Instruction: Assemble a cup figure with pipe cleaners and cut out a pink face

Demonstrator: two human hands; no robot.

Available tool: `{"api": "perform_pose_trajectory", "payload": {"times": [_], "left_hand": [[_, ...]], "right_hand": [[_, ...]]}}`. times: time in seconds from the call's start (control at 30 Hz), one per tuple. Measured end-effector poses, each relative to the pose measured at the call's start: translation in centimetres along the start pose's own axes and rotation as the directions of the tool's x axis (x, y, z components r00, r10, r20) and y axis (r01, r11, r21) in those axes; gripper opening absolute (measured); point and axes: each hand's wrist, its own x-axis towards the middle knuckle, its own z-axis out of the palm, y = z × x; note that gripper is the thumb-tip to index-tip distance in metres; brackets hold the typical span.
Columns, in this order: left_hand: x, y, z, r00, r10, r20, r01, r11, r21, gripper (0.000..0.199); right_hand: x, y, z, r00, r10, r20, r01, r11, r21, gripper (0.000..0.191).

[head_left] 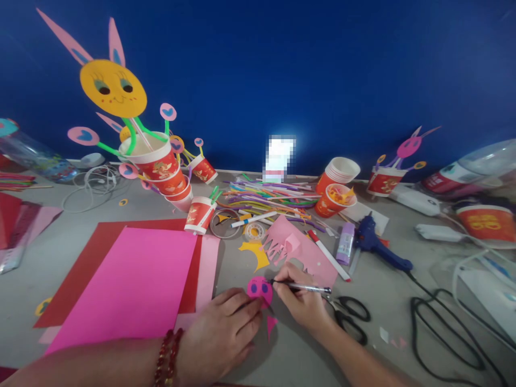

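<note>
A small magenta paper circle [255, 283] with two dark blue eyes drawn on it lies on the table. My left hand [226, 330] rests palm down, fingers stretched and pressing the circle's lower left edge. In my right hand [300, 301] a pen [308, 288] is pinched, its tip at the upper right of the circle, by the eye. A small magenta paper triangle [271, 325] sits just below, between the hands. Black-handled scissors [350, 317] lie beside my right wrist, their blades partly hidden. Pink paper with a cut fringe [300, 250] is behind the right hand.
Magenta sheets [124, 290] lie over red ones at left. Paper-cup figures [151, 161] stand behind them. Pipe cleaners [270, 196] are heaped at the back. A glue gun [377, 247], glue stick [345, 244], red marker [329, 255] and black cable [439, 333] occupy the right.
</note>
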Motion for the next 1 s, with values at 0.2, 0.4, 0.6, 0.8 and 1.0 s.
{"api": "perform_pose_trajectory", "payload": {"times": [0.2,0.4,0.6,0.8,1.0], "left_hand": [[0.02,-0.09,-0.08,1.0,0.002,0.022,-0.001,1.0,-0.008,0.042],[-0.04,-0.03,0.02,1.0,0.0,0.02,0.001,1.0,-0.022,0.042],[0.04,-0.05,-0.03,1.0,-0.005,0.019,0.005,1.0,-0.021,0.041],[-0.01,-0.01,0.0,1.0,-0.003,0.028,0.003,1.0,-0.016,0.043],[-0.07,0.0,-0.09,0.999,-0.003,0.034,0.004,1.0,-0.02,0.043]], "right_hand": [[-0.18,0.06,-0.06,1.0,0.012,-0.009,-0.012,0.998,0.057,0.017],[-0.05,-0.15,-0.08,1.0,0.003,0.004,-0.003,1.0,0.025,0.017],[-0.06,-0.23,-0.11,1.0,-0.007,0.012,0.007,1.0,-0.008,0.016],[0.05,-0.44,-0.2,1.0,-0.023,0.01,0.023,1.0,-0.002,0.016],[0.15,-0.38,-0.09,1.0,-0.016,-0.008,0.016,1.0,-0.013,0.016]]}}
